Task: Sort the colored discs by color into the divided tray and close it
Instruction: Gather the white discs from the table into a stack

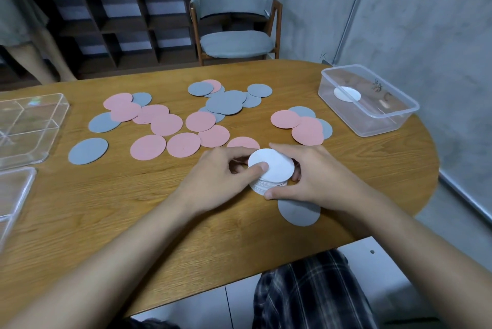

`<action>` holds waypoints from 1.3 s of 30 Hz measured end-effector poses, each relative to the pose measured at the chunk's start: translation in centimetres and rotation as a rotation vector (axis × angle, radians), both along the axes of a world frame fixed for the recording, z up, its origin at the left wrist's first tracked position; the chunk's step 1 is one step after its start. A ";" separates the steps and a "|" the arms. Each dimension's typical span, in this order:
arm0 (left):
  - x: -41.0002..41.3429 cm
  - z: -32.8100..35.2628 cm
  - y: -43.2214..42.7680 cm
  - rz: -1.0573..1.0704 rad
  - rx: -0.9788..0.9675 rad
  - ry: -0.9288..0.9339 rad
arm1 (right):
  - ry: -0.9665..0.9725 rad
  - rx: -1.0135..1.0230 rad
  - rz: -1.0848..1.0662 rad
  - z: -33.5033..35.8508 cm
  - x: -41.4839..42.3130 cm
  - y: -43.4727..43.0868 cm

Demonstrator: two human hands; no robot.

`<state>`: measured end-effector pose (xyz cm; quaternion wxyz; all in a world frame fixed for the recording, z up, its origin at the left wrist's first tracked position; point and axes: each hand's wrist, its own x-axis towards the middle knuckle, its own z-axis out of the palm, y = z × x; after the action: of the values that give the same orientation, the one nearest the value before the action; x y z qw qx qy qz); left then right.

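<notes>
Left hand (223,177): my fingers curl against the near-left side of the white stack (271,169), thumb pressed on its top disc.
Right hand (311,177): cupped round the stack's right side, gripping it.
Pink discs (166,123) and grey discs (226,102): loose across the worktop (106,209).
Divided tray (26,126): far left, open.

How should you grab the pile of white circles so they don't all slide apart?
Grip the white stack by its rim, from two opposite sides, as the left hand and right hand do now. The discs are thin, flat and loose, so squeezing the edges probably keeps them aligned, and a thumb on the top disc helps press the stack together.
</notes>
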<state>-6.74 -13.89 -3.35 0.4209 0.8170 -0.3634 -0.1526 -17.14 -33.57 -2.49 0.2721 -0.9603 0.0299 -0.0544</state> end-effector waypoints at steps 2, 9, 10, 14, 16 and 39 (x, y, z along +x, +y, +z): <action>-0.2 0.1 0.2 -0.005 0.001 -0.041 | -0.003 0.014 0.003 0.1 0.2 0.4; 0.1 0.7 0.6 -0.017 0.035 0.028 | 0.047 -0.133 -0.033 0.5 0.6 1.1; 0.1 0.7 0.7 -0.013 0.033 0.048 | 0.074 -0.178 -0.041 0.5 0.5 0.9; -0.3 0.1 0.2 0.008 0.040 0.073 | 0.114 -0.201 -0.093 0.6 0.4 0.9; -0.7 -0.1 -0.2 0.032 0.038 0.076 | 0.138 -0.187 -0.120 0.8 0.7 1.3; -0.7 0.6 0.3 0.277 -0.309 0.748 | 0.350 -0.313 -0.019 3.0 3.2 3.7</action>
<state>-7.49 -13.62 -2.74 0.6576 0.6740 -0.0911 -0.3240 -13.94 -29.90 0.48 0.1099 -0.9852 0.0767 0.1066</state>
